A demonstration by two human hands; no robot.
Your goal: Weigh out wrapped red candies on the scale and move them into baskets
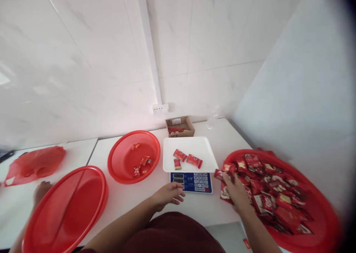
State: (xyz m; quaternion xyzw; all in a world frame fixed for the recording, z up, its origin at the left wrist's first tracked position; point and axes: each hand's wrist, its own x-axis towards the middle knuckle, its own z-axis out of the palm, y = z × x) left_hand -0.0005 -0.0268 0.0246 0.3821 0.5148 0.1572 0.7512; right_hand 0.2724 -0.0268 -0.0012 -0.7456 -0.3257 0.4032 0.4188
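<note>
My left hand (168,194) rests on the white table just in front of the blue keypad of a scale (191,181), fingers loosely spread and holding nothing. My right hand (236,192) lies at the left rim of a big red basket (319,223) full of red candy packets, its fingers curled round a red packet (224,194). The scale's white pan (191,143) carries three red packets (187,159).
A smaller red basket (122,141) with several packets sits left of the scale. A large red basket (65,212) is at the near left, with another person's hand (41,191) behind it. A red plastic bag (35,164) lies far left; a cardboard box (180,126) stands by the wall.
</note>
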